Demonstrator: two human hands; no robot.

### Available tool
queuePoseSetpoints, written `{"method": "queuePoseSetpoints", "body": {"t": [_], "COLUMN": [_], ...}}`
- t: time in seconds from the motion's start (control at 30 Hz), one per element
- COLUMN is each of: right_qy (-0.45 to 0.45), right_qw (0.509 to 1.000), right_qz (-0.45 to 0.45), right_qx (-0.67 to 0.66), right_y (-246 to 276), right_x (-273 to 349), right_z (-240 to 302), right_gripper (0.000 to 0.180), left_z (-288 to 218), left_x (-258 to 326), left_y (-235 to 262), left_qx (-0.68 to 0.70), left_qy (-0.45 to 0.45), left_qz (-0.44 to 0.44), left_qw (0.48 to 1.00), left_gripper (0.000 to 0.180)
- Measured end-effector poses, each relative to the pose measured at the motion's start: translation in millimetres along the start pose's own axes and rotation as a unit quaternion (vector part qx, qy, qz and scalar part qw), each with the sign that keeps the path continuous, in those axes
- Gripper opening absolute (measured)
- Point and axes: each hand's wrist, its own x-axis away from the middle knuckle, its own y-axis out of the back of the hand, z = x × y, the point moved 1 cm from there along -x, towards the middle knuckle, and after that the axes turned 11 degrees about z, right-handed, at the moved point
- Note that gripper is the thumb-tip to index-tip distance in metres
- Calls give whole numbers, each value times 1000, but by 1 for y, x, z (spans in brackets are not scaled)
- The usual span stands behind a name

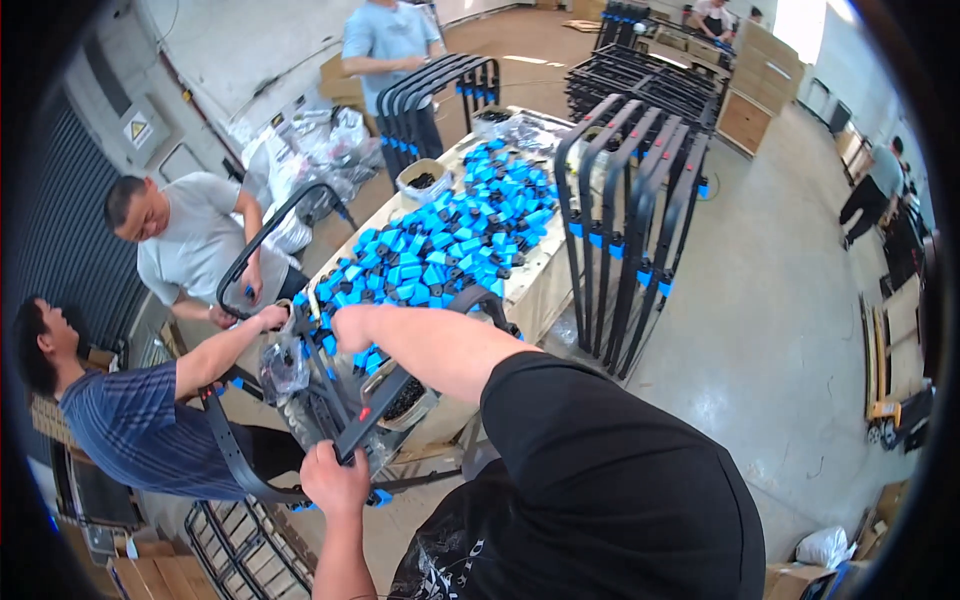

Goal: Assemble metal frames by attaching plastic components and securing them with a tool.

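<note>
My left hand (335,480) is wrapped round the lower end of a black tube frame (385,405), close to a red button on it. The frame slants up and away beneath my right forearm, and its curved end shows on the far side. My right hand (352,328) reaches over the near edge of a heap of blue and black plastic caps (430,250); its fingers are hidden, so I cannot tell what they touch. A bin of small black parts (400,400) sits under the frame.
The heap covers much of a long table (545,265). Bent black tube frames (630,230) stand at its right side, others (440,90) at its far end. Two co-workers (150,420) (200,225) work close on the left, one handling a curved tube. Another person (390,50) stands beyond.
</note>
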Motion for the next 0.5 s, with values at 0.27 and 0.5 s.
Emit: {"method": "queuePoseSetpoints", "body": {"t": [0.27,0.5], "right_qy": [25,296], "right_qw": [977,822], "right_qz": [-190,-425], "right_qx": [-90,-236], "right_y": [25,20], "right_x": [86,229], "right_z": [-15,109], "right_gripper": [25,14], "left_z": [-35,-14], "left_x": [48,11], "left_y": [18,12], "left_qx": [-8,0], "left_qy": [-49,-44], "left_qz": [-50,-22], "left_qw": [998,999], "left_gripper": [33,34]}}
